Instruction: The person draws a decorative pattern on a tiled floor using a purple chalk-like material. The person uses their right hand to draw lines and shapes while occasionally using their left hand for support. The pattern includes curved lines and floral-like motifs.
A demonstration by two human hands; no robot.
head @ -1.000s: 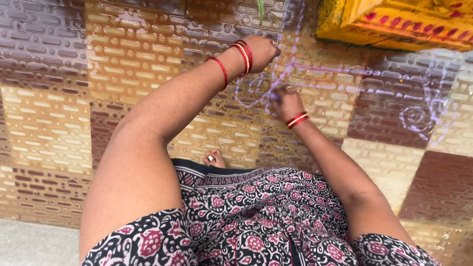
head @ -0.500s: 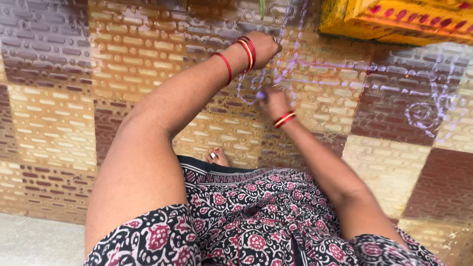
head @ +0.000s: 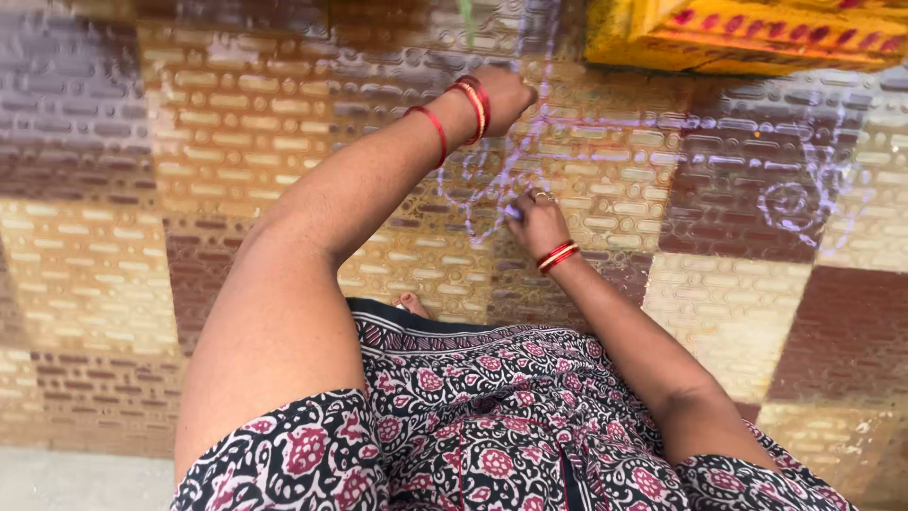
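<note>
White powder lines (head: 492, 194) curl across the patterned tile floor (head: 189, 142) below the yellow step (head: 738, 38). The right hand (head: 537, 216) pinches powder, grip narrow, to trail it thinly; the left hand (head: 506, 95), fingers curled shut, rests against the floor, likely for balance.

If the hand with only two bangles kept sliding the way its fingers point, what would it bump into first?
That right hand points up and a bit left across the tiled floor. It would probably cross the white drawn lines first, then meet the left hand. Depth is hard to judge.
</note>
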